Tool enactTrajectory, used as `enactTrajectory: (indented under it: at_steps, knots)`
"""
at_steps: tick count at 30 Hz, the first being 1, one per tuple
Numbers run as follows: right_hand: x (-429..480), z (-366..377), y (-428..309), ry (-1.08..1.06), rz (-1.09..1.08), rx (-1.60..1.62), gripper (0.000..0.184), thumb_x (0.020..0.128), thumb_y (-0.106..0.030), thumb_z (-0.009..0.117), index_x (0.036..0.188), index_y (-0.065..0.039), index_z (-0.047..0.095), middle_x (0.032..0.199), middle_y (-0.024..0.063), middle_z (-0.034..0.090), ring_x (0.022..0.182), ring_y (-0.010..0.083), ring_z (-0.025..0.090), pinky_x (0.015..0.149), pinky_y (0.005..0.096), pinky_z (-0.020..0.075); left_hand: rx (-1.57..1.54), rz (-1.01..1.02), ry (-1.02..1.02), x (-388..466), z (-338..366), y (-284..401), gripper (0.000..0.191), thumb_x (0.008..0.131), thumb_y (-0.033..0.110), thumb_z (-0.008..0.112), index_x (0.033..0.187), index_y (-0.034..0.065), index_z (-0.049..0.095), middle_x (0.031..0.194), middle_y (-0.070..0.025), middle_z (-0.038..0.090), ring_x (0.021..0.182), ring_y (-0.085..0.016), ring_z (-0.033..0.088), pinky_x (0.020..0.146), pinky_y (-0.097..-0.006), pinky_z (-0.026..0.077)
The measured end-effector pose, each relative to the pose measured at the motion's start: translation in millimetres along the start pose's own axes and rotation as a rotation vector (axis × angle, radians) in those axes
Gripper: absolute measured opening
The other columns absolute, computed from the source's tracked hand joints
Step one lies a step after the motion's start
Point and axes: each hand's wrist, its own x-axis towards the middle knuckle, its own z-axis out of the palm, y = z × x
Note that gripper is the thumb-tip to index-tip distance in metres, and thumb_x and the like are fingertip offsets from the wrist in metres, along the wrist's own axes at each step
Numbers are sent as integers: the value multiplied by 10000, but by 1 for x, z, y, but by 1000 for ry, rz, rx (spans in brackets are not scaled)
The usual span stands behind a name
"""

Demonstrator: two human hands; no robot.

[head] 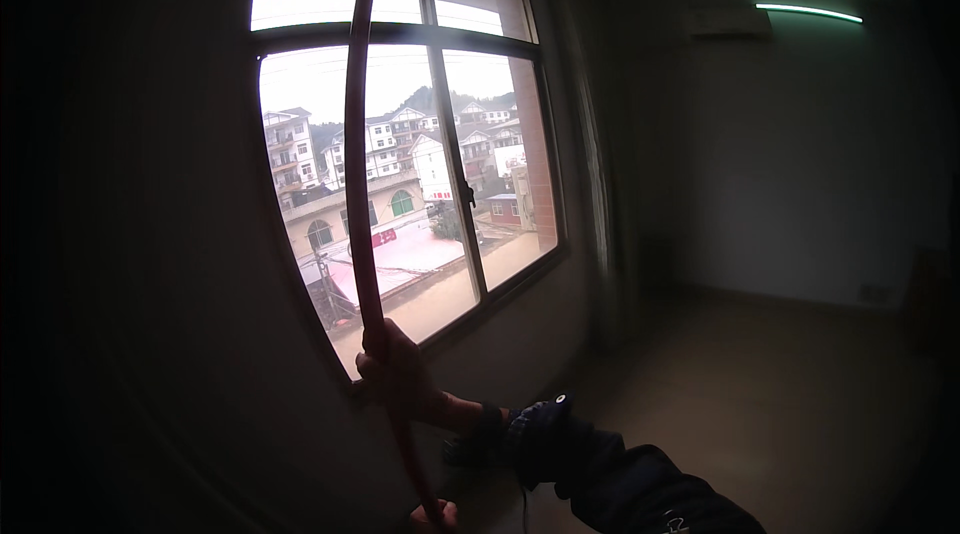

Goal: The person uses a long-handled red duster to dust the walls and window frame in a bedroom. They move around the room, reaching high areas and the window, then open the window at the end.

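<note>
A long reddish pole (360, 159) runs nearly upright before the window, from the top edge of the view to the bottom edge. Its upper end is out of view. My right hand (401, 373) is wrapped around the pole near the level of the window's lower corner, with a dark sleeve behind it. Lower down, at the bottom edge, my left hand (435, 516) also grips the pole and is only partly visible. The sliding window (459, 166) behind the pole has a dark frame and a latch (469, 193) on its middle upright.
A pale curtain (596, 181) hangs right of the window. On the far wall are an air conditioner (727, 22) and a lit tube lamp (810, 12). The floor (742, 391) stretches to the right. Deep shadow covers the left wall. Buildings stand outside.
</note>
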Motion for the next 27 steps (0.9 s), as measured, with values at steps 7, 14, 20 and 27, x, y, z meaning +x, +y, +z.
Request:
enactTrajectory:
  at_steps: [7, 14, 20, 27]
  knots:
    - [72, -135, -30, 75, -59, 88, 201, 915, -40, 587, 1044, -48, 433, 739, 32, 486, 444, 106, 507, 380, 278, 450, 34, 200, 132, 44, 97, 83, 242, 887, 236, 722, 838, 2, 682, 707, -53, 648, 684, -128, 598, 631, -360, 502]
    - [59, -218, -25, 46, -2, -111, 299, 922, -117, 618, 1155, -57, 442, 730, 74, 556, 525, 172, 604, 486, 341, 507, -17, 152, 40, 64, 186, 78, 224, 890, 219, 713, 882, -4, 690, 689, -29, 634, 613, -124, 592, 576, -319, 487]
    - [54, -249, -13, -215, -174, -178, 447, 1001, -174, 630, 1334, -79, 348, 755, 50, 515, 624, 156, 558, 562, 339, 481, -221, -55, -45, 89, 237, 75, 155, 871, 127, 759, 802, 6, 692, 668, 21, 599, 593, -69, 549, 549, -260, 446]
    - [-24, -311, 49, -571, 192, -402, 542, 1040, -469, 571, 1377, -100, 360, 1216, 182, 572, 1058, 354, 666, 906, 479, 538, -410, -150, -246, 118, 264, 95, 253, 899, 251, 755, 867, 32, 634, 644, 28, 535, 521, -70, 490, 474, -249, 370]
